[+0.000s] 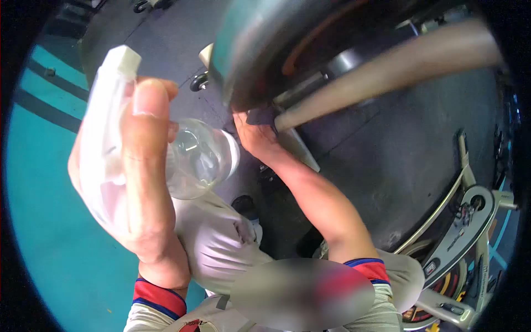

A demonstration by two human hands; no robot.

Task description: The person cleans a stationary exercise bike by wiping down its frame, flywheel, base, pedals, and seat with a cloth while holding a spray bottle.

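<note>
Head view: spray bottle [193, 157] sits within left grip [145, 180].

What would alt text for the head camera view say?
A person's left hand holds up a clear spray bottle, while the right hand is at a large blurred machine, its grip unclear. An exercise bike stands at lower right.

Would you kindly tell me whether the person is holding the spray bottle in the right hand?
No, the left hand is the one wrapped around the clear spray bottle, at the left of the view.
</note>
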